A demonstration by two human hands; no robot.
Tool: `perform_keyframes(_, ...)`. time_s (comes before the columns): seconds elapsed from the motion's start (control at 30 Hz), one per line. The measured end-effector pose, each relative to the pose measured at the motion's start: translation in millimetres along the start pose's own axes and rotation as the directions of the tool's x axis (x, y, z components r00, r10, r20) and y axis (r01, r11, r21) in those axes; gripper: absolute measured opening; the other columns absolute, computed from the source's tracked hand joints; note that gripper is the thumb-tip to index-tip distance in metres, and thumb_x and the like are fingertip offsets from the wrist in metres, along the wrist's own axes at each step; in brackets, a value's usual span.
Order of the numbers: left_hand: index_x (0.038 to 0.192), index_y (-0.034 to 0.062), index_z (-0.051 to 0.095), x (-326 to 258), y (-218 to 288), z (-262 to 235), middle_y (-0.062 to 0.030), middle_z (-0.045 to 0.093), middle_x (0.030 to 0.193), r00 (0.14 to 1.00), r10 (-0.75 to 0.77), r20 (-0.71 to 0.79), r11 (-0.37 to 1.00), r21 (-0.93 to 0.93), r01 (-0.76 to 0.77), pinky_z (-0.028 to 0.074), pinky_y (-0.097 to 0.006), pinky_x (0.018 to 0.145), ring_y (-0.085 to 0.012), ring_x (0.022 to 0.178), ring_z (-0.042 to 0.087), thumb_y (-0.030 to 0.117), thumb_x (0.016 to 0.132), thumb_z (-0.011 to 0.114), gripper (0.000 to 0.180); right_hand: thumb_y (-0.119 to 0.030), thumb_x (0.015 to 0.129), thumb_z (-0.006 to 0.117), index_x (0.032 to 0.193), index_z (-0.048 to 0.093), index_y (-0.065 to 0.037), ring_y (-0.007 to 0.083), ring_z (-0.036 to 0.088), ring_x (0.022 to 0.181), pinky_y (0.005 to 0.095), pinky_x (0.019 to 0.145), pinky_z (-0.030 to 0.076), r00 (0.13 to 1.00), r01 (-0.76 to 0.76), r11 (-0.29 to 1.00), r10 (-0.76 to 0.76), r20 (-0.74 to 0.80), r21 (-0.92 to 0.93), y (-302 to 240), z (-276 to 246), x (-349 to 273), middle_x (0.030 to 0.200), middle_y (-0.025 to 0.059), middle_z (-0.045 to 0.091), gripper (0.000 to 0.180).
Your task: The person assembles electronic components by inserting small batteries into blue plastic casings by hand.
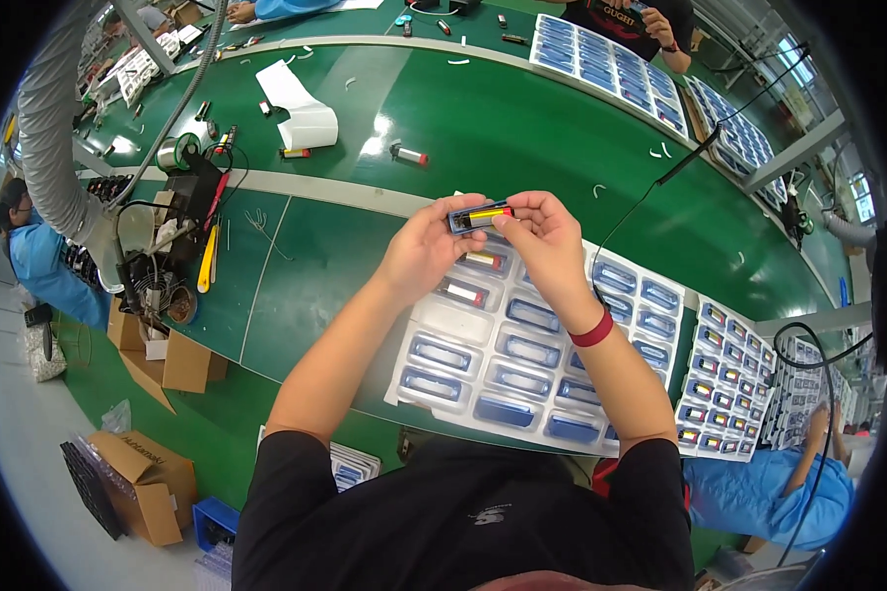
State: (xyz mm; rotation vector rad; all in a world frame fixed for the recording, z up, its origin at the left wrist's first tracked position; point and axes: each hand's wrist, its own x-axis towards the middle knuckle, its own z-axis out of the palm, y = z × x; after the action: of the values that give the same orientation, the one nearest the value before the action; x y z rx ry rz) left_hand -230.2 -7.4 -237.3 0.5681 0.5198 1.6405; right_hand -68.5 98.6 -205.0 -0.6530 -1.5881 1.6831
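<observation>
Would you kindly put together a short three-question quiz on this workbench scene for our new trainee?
1. True or false: both hands hold the small blue part above the white moulded tray.
2. Which wrist wears the red band? A) left B) right C) neither
3. Fill in: the tray lies on a ____ bench top.

Key:
1. True: the left hand and right hand pinch it from either end with their fingers.
2. B.
3. Green.
</observation>
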Motion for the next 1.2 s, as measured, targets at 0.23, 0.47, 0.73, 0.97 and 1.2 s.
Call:
perform_keyframes(0.23, 0.140, -0.0032, 0.052, -2, -6, -4, -0.0107, 0.061, 0.126, 0.997, 0.065, -0.046, 0.964, 0.260, -0.051, 0.050, -0.032, 0.095, -0.0168, 0.100, 0.061, 0.018, 0.108, 0.046, 0.039, -0.001, 0.090, 0.075, 0.110, 0.063, 0.004, 0.0095, 0.066, 0.084, 0.0226, 0.074, 0.055, 0.997, -0.018, 0.997, 0.023, 0.068, -0.080, 4, 4, 4, 0.097, 0.0075, 0.070, 0.024)
perform_keyframes(0.47, 0.137, 0.0023, 0.056, 0, -13, 4, -0.0023, 0.064, 0.108, 0.985, 0.113, -0.128, 0.910, 0.411, -0.051, 0.053, -0.024, 0.085, -0.0072, 0.091, 0.062, 0.008, 0.107, 0.049, 0.031, -0.005, 0.092, 0.074, 0.124, 0.062, 0.004, 0.0100, 0.065, 0.088, 0.0245, 0.079, 0.055, 0.951, 0.296, 0.888, -0.308, 0.025, -0.352, 18, -3, 1, 0.104, 0.0072, 0.069, 0.035)
perform_keyframes(0.73, 0.136, 0.0006, 0.056, -4, -3, 3, -0.0046, 0.067, 0.103, 0.992, 0.081, -0.095, 0.814, 0.580, -0.011, 0.053, -0.025, 0.082, -0.0083, 0.089, 0.062, 0.008, 0.105, 0.055, 0.032, 0.000, 0.098, 0.065, 0.128, 0.060, 0.005, 0.0113, 0.065, 0.095, 0.0261, 0.086, 0.055, 0.968, 0.060, 0.978, -0.008, 0.249, -0.199, 3, -17, 7, 0.107, 0.0078, 0.069, 0.032)
perform_keyframes(0.97, 0.128, 0.0006, 0.063, -9, 5, 16, -0.0089, 0.071, 0.100, 0.975, 0.222, -0.015, 0.443, 0.892, -0.087, 0.052, -0.028, 0.073, -0.0116, 0.081, 0.064, 0.004, 0.096, 0.062, 0.032, -0.002, 0.093, 0.068, 0.121, 0.064, 0.001, 0.0196, 0.068, 0.088, 0.0321, 0.078, 0.055, 0.929, 0.365, 0.798, -0.282, 0.238, -0.479, 2, -21, -4, 0.099, 0.0114, 0.069, 0.028)
perform_keyframes(1.2, 0.125, 0.0023, 0.064, -12, 6, 16, -0.0169, 0.069, 0.107, 0.923, 0.297, 0.247, 0.167, 0.938, -0.305, 0.055, -0.037, 0.082, -0.0314, 0.093, 0.069, 0.000, 0.092, 0.061, 0.033, 0.001, 0.084, 0.067, 0.121, 0.064, -0.001, 0.0351, 0.065, 0.094, 0.0426, 0.086, 0.054, 0.739, 0.663, 0.341, -0.437, 0.513, -0.666, -19, -22, -14, 0.105, 0.0172, 0.066, 0.037)
